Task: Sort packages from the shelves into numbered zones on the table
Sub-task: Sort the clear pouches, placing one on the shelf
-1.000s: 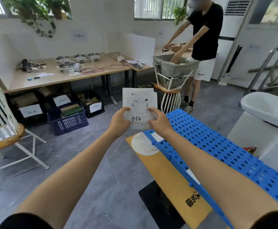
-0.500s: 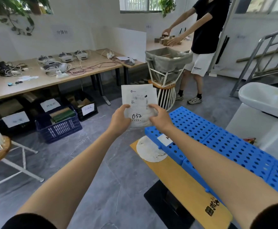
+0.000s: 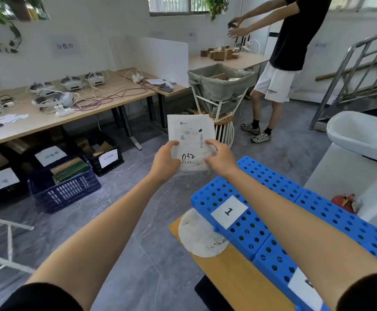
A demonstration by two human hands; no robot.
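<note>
I hold a flat white package (image 3: 190,140) upright in front of me, its shipping label and the handwritten number 032 facing me. My left hand (image 3: 164,161) grips its lower left edge and my right hand (image 3: 221,159) grips its lower right edge. Below and to the right lies the blue perforated table top (image 3: 272,194), with a white card marked 1 (image 3: 229,212) on its near-left section. A second white card (image 3: 305,286) is partly hidden by my right forearm.
A wooden board (image 3: 232,274) with a round white disc (image 3: 202,234) lies beside the blue sections. A fabric basket on a white stand (image 3: 220,88) and a person in black (image 3: 281,63) are ahead. Labelled crates (image 3: 66,185) sit under the long desk (image 3: 71,108) at left.
The view has swung and moved closer to the blue table, bringing the card marked 1 into sight. Both hands keep the same hold on the package. The person ahead has raised both arms.
</note>
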